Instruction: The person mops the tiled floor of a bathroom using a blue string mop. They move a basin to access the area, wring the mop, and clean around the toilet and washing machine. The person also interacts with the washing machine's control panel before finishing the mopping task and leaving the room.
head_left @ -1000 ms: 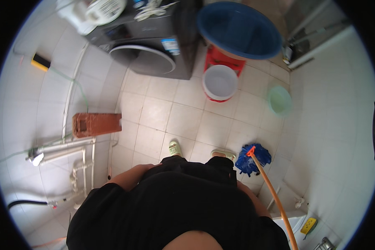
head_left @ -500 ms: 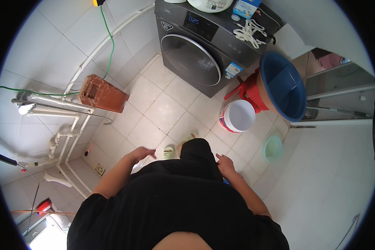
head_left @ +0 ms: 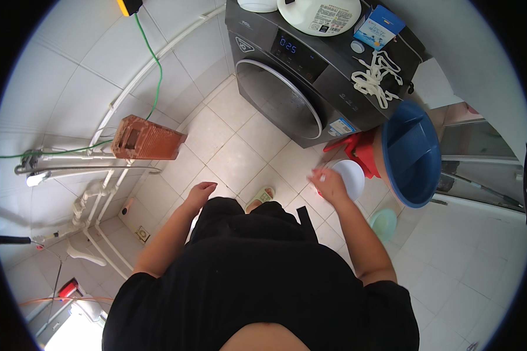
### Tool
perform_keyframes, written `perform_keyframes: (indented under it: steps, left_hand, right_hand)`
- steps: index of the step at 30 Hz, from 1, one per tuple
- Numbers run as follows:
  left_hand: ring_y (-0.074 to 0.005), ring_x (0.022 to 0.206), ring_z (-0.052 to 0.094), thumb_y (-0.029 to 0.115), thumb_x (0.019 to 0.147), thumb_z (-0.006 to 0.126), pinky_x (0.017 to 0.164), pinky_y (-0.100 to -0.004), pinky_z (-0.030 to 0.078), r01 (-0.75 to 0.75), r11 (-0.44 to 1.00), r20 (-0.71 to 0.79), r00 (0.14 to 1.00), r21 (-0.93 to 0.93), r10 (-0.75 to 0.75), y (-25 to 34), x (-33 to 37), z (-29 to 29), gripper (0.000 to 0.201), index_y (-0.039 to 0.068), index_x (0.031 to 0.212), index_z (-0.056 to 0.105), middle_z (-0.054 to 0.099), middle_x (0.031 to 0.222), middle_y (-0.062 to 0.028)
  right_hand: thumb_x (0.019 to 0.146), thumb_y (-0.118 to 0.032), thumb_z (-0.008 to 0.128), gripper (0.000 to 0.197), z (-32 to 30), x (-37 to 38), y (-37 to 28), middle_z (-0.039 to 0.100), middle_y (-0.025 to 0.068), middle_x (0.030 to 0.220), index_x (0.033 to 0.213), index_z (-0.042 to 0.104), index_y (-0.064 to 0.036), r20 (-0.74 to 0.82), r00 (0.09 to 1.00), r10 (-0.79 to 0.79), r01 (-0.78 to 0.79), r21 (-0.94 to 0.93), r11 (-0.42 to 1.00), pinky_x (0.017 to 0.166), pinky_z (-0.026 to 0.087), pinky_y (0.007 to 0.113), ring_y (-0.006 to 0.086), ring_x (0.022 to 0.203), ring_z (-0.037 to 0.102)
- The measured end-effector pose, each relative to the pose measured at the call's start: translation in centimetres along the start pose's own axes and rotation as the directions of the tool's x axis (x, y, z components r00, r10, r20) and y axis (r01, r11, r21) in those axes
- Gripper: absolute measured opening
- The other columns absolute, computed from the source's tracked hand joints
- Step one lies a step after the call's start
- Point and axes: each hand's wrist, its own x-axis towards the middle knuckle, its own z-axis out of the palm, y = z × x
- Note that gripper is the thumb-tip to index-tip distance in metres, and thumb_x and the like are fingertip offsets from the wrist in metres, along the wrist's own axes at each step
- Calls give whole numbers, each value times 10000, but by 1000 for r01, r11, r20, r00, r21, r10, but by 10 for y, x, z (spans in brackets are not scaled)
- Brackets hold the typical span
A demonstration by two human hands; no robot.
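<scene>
Where the right hand (head_left: 329,182) is: ahead of the body, and in this view it covers the left part of the bucket; whether it is touching there, I cannot tell.
Right fingers: they are bent loosely, apart from one another, and not clamped on any thing; the tips are somewhat blurred.
White bucket (head_left: 353,175): it stands on the floor, just behind and to the right of the right hand.
Left hand (head_left: 200,194): it is held beside the left thigh, half curled; whether thumb and fingers are together, I cannot tell.
Light green slipper (head_left: 264,196): on a foot, between the two hands.
Blue basin (head_left: 413,149): to the right of the right hand, above a red stand (head_left: 364,153).
Pale green bowl (head_left: 385,223): near the right forearm, on its right side.
Washing machine (head_left: 281,88): ahead of both hands, with a white cord (head_left: 376,80) on top.
Reddish-brown box (head_left: 149,138): ahead and left of the left hand.
</scene>
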Motion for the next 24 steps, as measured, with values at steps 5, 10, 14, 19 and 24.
perform_keyframes:
  steps: [5, 10, 14, 19, 24]
  left_hand:
    - [-140, 864, 525, 229, 819, 532, 780, -254, 406, 170, 979, 87, 983, -111, -161, 5, 15, 4, 303, 13, 1030, 557, 584, 932, -70]
    - [-139, 862, 522, 223, 822, 528, 789, -250, 400, 118, 993, 130, 985, -7, -116, 24, 44, -28, 296, 11, 1028, 554, 578, 933, -64]
    - [-144, 901, 514, 218, 816, 531, 800, -244, 389, 66, 996, 131, 989, 52, -73, 52, 62, -72, 306, 4, 1033, 551, 580, 968, -77]
    - [-138, 918, 499, 231, 799, 550, 813, -251, 371, 126, 977, 39, 990, 172, -134, 91, 71, -118, 303, 21, 1017, 567, 581, 973, -61]
    - [-136, 913, 483, 256, 800, 533, 804, -283, 359, 108, 951, 107, 984, 289, -144, 89, 97, -164, 314, 45, 1031, 559, 574, 969, -35]
  right_hand:
    - [793, -407, 490, 404, -12, 105, -65, 600, 144, 804, 808, 584, -14, -159, 972, 171, -150, 138, 979, 684, 430, 360, 302, 783, 563]
    - [805, -437, 465, 440, 1, 176, -73, 599, 149, 795, 806, 583, -12, -380, 890, 253, -177, 224, 958, 670, 429, 358, 299, 774, 566]
    - [803, -454, 464, 452, 10, 212, -70, 598, 153, 789, 801, 585, -18, -518, 803, 296, -195, 240, 951, 669, 428, 362, 300, 767, 567]
    - [799, -466, 459, 449, 26, 222, -58, 595, 159, 819, 827, 588, -38, -429, 778, 460, -325, 352, 878, 688, 429, 357, 310, 781, 561]
    - [830, -460, 359, 473, 113, 193, 4, 558, 173, 998, 946, 562, -49, -178, 953, 244, -219, 149, 964, 810, 398, 382, 299, 946, 524]
